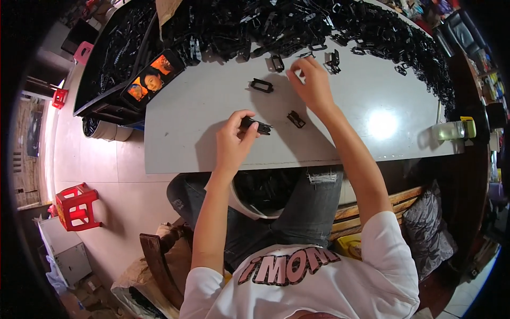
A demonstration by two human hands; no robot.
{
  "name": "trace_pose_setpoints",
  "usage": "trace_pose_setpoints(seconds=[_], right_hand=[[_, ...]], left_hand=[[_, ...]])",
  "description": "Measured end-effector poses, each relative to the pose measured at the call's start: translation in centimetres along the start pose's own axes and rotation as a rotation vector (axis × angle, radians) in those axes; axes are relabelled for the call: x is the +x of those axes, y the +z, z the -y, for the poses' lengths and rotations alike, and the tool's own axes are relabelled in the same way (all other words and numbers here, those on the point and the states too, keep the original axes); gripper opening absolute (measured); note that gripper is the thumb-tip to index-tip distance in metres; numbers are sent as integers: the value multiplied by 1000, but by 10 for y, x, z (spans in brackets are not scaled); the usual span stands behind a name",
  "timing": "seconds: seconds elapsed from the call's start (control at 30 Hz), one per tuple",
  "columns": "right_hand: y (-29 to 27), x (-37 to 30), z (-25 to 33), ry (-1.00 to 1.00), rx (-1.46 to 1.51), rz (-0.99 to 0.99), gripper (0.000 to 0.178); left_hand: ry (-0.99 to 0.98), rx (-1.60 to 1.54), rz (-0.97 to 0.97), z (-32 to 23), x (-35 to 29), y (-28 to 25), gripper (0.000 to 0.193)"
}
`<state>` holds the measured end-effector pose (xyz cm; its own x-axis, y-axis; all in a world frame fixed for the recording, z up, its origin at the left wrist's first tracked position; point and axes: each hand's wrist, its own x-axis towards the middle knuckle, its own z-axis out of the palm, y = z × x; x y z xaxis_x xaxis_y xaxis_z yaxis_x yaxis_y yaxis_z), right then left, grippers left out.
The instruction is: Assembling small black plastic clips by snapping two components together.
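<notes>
From the head view, I have the left hand [235, 134] closed on a black clip [264, 129], above the worktop [175, 133] near its front edge; the right hand [314, 87] is well apart from it, fingers curled below the black heap [239, 26], and I cannot tell whether they grip anything; a black frame [262, 90] and a small black piece [296, 119] lie loose between. If the left pinch loosened, I judge the clip could drop over the edge; a low right forearm could sweep the small piece aside; a tug at the heap could drag tangled parts along; large pink letters cross the white shirt [340, 287]; I can read no label on the black parts.
</notes>
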<state>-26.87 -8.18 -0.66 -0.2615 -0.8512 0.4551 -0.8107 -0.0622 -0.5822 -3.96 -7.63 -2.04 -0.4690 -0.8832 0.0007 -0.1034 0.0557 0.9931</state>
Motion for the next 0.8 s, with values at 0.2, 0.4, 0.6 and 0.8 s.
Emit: trace_pose_setpoints(seconds=[0.2, 0.4, 0.6, 0.8], right_hand=[[31, 36, -1, 41, -247, 62, 25], [2, -3, -4, -46, 2, 28, 47], [-23, -26, 28, -2, 123, 24, 36], [-33, -55, 81, -89, 114, 228, 33]], left_hand=[[25, -19, 10, 4, 0, 1, 22], [28, -30, 29, 1, -2, -4, 23], [1, -77, 39, -1, 2, -4, 23], [42, -248, 16, -15, -3, 9, 24]])
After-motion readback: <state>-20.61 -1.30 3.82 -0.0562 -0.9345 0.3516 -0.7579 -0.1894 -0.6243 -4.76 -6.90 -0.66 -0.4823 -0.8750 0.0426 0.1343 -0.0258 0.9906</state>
